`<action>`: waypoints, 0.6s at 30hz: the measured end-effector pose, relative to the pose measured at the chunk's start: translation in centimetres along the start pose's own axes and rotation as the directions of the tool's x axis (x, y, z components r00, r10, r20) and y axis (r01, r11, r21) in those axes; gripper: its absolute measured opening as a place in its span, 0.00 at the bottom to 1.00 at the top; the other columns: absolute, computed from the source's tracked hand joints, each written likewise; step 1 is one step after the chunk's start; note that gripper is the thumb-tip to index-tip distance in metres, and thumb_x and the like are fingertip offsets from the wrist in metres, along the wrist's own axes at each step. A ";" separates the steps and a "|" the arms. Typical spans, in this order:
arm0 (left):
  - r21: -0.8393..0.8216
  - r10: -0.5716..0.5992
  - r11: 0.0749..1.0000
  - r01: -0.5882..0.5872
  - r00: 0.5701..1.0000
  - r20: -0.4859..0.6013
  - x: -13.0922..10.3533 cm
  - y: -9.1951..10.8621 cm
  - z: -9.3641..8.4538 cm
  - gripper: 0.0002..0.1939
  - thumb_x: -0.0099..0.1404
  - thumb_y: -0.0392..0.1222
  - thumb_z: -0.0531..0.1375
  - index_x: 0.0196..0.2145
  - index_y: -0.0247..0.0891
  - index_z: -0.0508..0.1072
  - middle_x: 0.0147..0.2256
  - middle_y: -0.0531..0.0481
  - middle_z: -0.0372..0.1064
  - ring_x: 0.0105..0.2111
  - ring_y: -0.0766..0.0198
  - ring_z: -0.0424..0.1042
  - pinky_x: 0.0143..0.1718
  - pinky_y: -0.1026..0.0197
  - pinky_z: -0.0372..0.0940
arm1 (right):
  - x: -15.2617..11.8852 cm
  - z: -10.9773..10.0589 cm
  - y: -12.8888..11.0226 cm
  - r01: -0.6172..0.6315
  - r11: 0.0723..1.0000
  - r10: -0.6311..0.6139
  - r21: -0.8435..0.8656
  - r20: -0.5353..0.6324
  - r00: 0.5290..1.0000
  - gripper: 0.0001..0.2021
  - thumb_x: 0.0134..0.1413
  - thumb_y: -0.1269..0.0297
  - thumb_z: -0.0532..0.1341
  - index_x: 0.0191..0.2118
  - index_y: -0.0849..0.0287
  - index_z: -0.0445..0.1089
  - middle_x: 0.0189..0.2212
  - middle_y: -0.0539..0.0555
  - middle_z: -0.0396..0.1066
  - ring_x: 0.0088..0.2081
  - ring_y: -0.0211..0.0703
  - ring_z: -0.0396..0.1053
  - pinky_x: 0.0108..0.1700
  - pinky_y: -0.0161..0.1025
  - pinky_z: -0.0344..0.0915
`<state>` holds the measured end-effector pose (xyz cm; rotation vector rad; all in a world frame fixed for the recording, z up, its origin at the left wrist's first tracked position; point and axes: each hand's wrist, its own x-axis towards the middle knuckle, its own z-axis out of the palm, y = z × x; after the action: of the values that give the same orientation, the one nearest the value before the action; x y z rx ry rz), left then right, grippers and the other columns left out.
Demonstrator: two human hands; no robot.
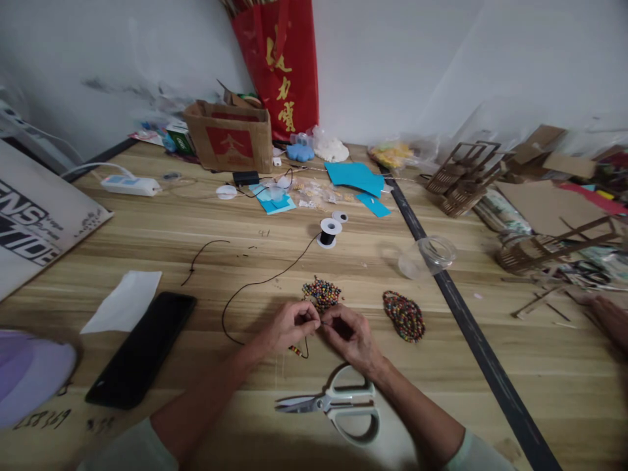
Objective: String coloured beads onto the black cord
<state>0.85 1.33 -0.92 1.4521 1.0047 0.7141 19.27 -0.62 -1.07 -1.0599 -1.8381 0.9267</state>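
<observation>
My left hand [293, 325] and my right hand [352, 335] meet fingertip to fingertip over the table, both pinched closed. A thin black cord [275, 275] runs from a white spool [328, 233], loops left and passes under my left forearm. Below my left hand hangs a short row of coloured beads [296, 351] on the cord, and the cord curves up to my left fingers. Whatever is between my right fingertips is too small to make out. A pile of loose coloured beads [321, 292] lies just beyond my hands. To the right rests a coiled beaded strand [403, 316].
Scissors [338, 404] lie near my right wrist. A black phone [142, 350] and white paper [122, 301] are at left. A clear round container [426, 256] stands at right, near small woven baskets [461, 180]. Another person's hand [611, 320] shows at the right edge.
</observation>
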 end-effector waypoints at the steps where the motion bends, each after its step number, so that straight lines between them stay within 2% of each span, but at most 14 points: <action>1: 0.000 -0.002 1.000 0.002 1.000 0.001 0.0 0.1 0.0 0.07 0.56 0.41 0.61 0.27 0.34 0.70 0.23 0.52 0.65 0.25 0.68 0.65 0.25 0.68 0.58 | 0.0 0.0 0.0 0.000 1.000 0.000 -0.001 -0.002 1.000 0.05 0.57 0.65 0.60 0.32 0.59 0.69 0.26 0.51 0.69 0.27 0.37 0.66 0.30 0.33 0.63; 18: -0.010 -0.025 1.000 0.025 0.998 0.050 -0.1 0.3 -0.4 0.09 0.58 0.42 0.61 0.30 0.32 0.74 0.27 0.49 0.71 0.28 0.65 0.69 0.31 0.64 0.62 | 0.1 -0.3 -0.2 -0.006 1.000 0.006 -0.002 0.004 1.000 0.05 0.57 0.65 0.61 0.32 0.59 0.70 0.26 0.51 0.69 0.27 0.37 0.66 0.30 0.32 0.63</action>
<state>0.45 1.42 -0.50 1.4386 0.9777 0.6616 19.43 -0.58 -0.78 -1.0661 -1.8401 0.9310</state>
